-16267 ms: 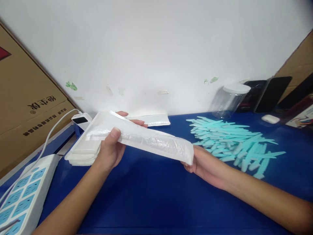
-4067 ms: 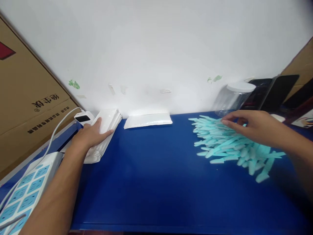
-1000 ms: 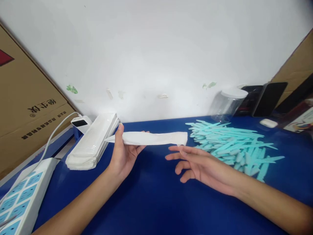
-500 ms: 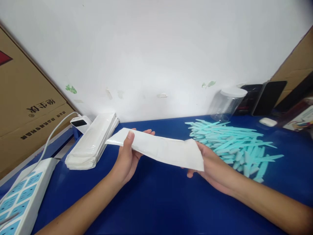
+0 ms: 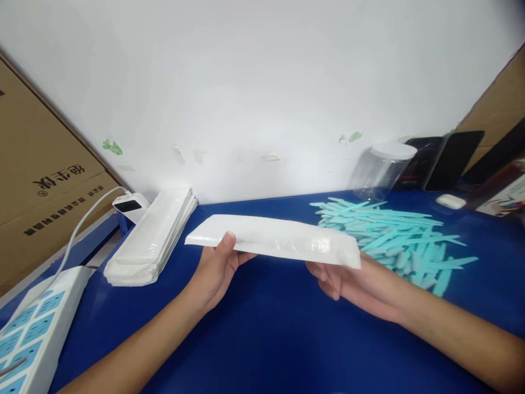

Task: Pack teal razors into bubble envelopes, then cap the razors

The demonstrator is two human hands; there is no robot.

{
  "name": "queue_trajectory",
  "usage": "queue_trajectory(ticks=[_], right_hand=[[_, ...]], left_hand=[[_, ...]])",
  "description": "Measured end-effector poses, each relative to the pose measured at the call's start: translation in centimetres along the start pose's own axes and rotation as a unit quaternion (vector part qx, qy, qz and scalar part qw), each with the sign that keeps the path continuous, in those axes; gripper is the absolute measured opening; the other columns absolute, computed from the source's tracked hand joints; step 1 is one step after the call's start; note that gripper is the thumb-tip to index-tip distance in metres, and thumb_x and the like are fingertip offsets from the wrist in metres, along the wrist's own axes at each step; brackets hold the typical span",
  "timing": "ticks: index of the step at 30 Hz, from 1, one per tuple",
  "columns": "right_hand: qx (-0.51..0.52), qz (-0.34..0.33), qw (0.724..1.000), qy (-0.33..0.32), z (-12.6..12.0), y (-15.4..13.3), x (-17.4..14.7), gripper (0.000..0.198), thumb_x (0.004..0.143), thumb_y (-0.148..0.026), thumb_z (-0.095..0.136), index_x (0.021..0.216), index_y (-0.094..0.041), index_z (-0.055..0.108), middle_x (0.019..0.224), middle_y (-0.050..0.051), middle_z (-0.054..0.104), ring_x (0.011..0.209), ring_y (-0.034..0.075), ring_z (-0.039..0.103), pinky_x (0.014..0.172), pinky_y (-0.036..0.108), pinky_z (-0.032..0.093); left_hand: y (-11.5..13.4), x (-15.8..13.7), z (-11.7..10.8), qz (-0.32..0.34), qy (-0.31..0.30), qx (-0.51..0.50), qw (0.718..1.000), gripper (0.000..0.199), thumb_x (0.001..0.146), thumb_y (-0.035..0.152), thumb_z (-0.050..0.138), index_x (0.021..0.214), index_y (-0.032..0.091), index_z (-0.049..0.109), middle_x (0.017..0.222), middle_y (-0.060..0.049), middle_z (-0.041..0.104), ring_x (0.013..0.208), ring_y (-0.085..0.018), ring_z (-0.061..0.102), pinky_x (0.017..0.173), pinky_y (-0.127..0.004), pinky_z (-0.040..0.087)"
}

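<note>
- While the left hand is gripping it near one end, a long white packet is spanning the space between both hands, held above the blue bench.
- The packet is showing a smooth, matte white upper face and a shinier, crinkled strip along its near side, with bright glare catching toward the right.
- Its left end is tapering to a slanted corner; its right end is looking blunter and is sloping slightly lower, so the whole length is bowing gently.
- The left thumb is pressing on the near side, and the other fingers are reaching beneath and behind, closed on the packet.
- The right hand is sitting under and behind the right end, its visible fingers curling below the near edge; its thumb is being hidden by the packet, so whether it is pinching or only supporting, I cannot tell.
- The packet's underside is facing away, and its contents, if any, are staying impossible to make out.
- A stack of similar white packets is lying to the left, apart from the held one.
- A heap of turquoise sticks is lying to the right, partly covered from sight by the packet and the right hand.
- A power strip is being cut off at the lower left.
</note>
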State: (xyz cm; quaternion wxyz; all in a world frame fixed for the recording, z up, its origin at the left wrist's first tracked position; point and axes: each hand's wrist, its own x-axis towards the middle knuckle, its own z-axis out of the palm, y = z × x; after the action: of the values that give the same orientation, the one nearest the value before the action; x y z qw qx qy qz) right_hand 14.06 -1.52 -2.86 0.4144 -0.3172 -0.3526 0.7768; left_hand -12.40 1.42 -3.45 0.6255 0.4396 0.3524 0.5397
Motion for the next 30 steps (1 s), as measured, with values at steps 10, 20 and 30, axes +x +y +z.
queue_trajectory(ticks=[10, 20, 30], right_hand=[[-0.024, -0.047, 0.996, 0.07, 0.7, 0.4, -0.4, 0.044, 0.075, -0.032, 0.098, 0.112, -0.023, 0.075, 0.069, -0.003, 0.068, 0.059, 0.012, 0.059, 0.053, 0.022, 0.055], [-0.009, -0.02, 0.997, 0.079, 1.0, 1.3, -0.1, 0.03, 0.094, -0.038, 0.081, 0.123, -0.027, 0.081, 0.123, 0.008, 0.079, 0.103, 0.024, 0.074, 0.088, 0.039, 0.066], [0.01, 0.068, 0.995, 0.074, 1.6, 3.4, 0.6, 0.02, 0.084, -0.036, 0.082, 0.084, -0.019, 0.074, 0.062, -0.001, 0.06, 0.057, 0.011, 0.053, 0.056, 0.023, 0.046]], left_hand=[[-1.9, -0.7, -1.8, 0.095, 0.078, 0.122, 0.985, 0.068, 0.076, 0.052, 0.097, 0.132, 0.025, 0.07, 0.12, -0.01, 0.08, 0.14, -0.037, 0.064, 0.125, -0.054, 0.049], [1.3, -1.1, -0.2, 0.248, 0.024, 0.277, 0.928, 0.075, 0.086, 0.055, 0.087, 0.146, 0.03, 0.048, 0.134, -0.011, 0.076, 0.122, -0.032, 0.072, 0.113, -0.051, 0.054], [3.7, -0.8, -0.1, 0.349, -0.015, 0.354, 0.868, 0.082, 0.088, 0.072, 0.078, 0.147, 0.026, 0.044, 0.117, -0.008, 0.079, 0.089, -0.023, 0.073, 0.098, -0.044, 0.055]])
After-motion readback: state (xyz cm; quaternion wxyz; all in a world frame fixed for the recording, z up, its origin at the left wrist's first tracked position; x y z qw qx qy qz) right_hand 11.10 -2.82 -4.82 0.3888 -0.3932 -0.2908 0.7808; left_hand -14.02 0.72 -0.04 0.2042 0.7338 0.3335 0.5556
